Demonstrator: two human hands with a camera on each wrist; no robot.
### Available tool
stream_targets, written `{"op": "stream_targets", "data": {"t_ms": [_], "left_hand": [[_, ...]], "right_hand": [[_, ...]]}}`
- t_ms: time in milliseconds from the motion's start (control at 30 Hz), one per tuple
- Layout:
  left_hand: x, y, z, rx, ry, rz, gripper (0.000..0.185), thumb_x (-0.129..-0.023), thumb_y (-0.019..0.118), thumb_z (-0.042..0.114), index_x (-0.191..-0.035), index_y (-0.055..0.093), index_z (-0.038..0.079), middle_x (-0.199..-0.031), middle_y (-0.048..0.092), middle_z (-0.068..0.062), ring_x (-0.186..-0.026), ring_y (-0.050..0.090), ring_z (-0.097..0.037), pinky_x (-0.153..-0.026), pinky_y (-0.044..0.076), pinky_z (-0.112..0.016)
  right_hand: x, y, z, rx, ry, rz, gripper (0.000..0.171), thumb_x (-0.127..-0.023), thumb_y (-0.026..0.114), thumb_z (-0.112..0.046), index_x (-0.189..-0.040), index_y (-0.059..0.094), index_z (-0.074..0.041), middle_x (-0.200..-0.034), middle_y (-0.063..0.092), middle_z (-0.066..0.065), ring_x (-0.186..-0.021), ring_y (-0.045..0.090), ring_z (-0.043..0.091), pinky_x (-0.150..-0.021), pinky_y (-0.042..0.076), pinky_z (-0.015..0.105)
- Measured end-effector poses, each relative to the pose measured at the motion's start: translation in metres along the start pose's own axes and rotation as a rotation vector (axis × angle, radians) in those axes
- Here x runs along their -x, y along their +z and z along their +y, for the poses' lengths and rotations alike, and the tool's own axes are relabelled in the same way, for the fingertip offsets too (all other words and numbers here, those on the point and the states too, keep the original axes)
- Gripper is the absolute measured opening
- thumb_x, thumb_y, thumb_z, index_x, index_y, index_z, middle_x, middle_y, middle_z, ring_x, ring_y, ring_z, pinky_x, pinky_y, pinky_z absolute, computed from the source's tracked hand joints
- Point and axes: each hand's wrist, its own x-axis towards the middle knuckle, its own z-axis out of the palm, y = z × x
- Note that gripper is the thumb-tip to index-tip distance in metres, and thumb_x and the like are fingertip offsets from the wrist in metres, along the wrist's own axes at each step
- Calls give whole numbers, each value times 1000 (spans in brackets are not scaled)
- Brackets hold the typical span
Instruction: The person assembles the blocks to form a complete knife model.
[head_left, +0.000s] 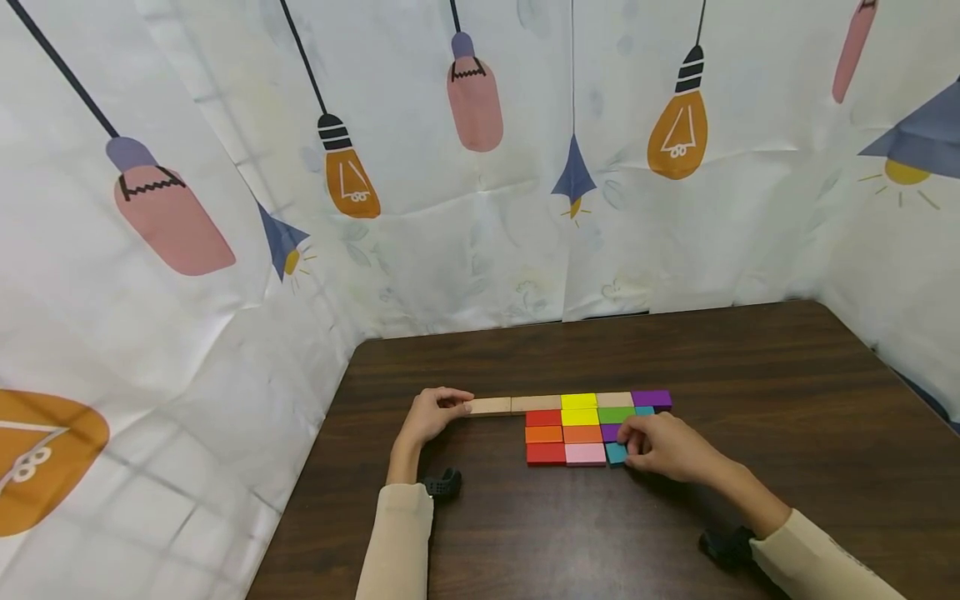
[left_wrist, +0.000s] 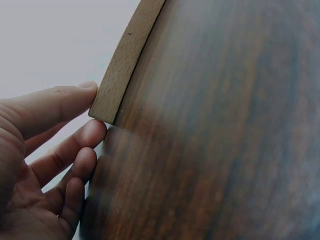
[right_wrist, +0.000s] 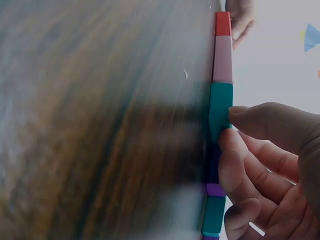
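Observation:
Flat coloured wooden blocks lie side by side in rows on the dark table, among them a red block [head_left: 546,453], a pink block [head_left: 585,453] and a green block [head_left: 617,415]. From the top row, plain wooden blocks [head_left: 536,404] run out to the left. My left hand [head_left: 435,415] pinches the outer end of the leftmost plain block [left_wrist: 122,70] with thumb and fingertips. At the nearest row's right end, my right hand [head_left: 671,450] pinches a teal block [right_wrist: 221,107] that sits against the pink one. My right fingers partly cover a purple block [head_left: 611,432].
The dark wooden table [head_left: 540,533] extends around the blocks, its back edge against a white curtain [head_left: 465,250] printed with lamps. A purple block [head_left: 651,399] ends the top row on the right. Dark straps [head_left: 444,485] circle both wrists.

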Motion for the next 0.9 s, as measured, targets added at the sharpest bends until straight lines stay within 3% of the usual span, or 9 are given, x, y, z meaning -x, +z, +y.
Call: {"op": "stream_targets", "data": {"t_ms": [333, 533, 900], "left_hand": [[2, 0, 1, 17, -28, -8, 16, -85, 75, 24, -101, 76, 27, -98, 69, 2, -77, 58, -17, -67, 48, -30], [1, 0, 0, 18, -11, -13, 16, -86, 74, 26, -101, 76, 26, -99, 69, 3, -78, 59, -17, -68, 50, -32], [1, 1, 0, 18, -40, -11, 15, -85, 74, 25, -100, 76, 28, -98, 69, 3, -78, 58, -18, -68, 49, -31]], "right_hand": [[-2, 3, -3, -30, 32, -13, 15, -82, 75, -16, -93, 65, -13, -71, 57, -10, -64, 51, 2, -60, 45, 19], [-1, 3, -2, -38, 36, -17, 15, -82, 75, -16, -93, 65, -13, -71, 57, -10, -64, 51, 2, -61, 45, 19], [2, -1, 1, -64, -3, -6, 16, -84, 74, -19, -95, 65, -13, -74, 60, -10, -65, 53, 1, -61, 47, 20]]}}
